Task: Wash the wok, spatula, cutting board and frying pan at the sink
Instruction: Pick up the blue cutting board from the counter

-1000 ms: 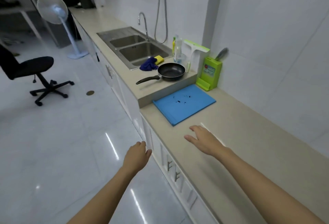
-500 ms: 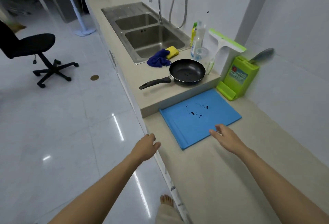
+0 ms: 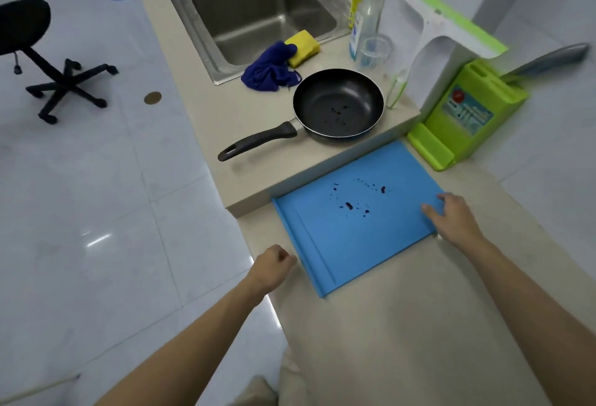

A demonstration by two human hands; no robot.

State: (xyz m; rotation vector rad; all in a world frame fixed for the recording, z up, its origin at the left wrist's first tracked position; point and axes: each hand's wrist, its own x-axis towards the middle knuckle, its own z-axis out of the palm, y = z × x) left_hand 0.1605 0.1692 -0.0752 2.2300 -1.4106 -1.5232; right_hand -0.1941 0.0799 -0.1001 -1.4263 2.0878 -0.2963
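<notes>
A blue cutting board (image 3: 348, 231) with dark specks lies flat on the lower counter. My right hand (image 3: 453, 216) rests on its right edge, fingers spread over the corner, not gripping it. My left hand (image 3: 272, 265) hovers just off the board's left edge, fingers loosely curled, holding nothing. A black frying pan (image 3: 338, 103) with dark crumbs sits on the raised counter behind the board, handle pointing front-left. The steel double sink (image 3: 258, 15) lies beyond it. No wok or spatula is in view.
A blue cloth (image 3: 269, 71) and yellow sponge (image 3: 303, 47) lie on the sink's front rim. Soap bottles (image 3: 366, 8), a glass (image 3: 374, 52), a white-green squeegee (image 3: 442, 28) and a green knife block (image 3: 467, 118) stand at the right. An office chair (image 3: 42, 60) stands on the floor.
I have stepped closer to the counter. My right hand has come forward onto the board's right edge, and my left hand has moved up beside the board's left edge.
</notes>
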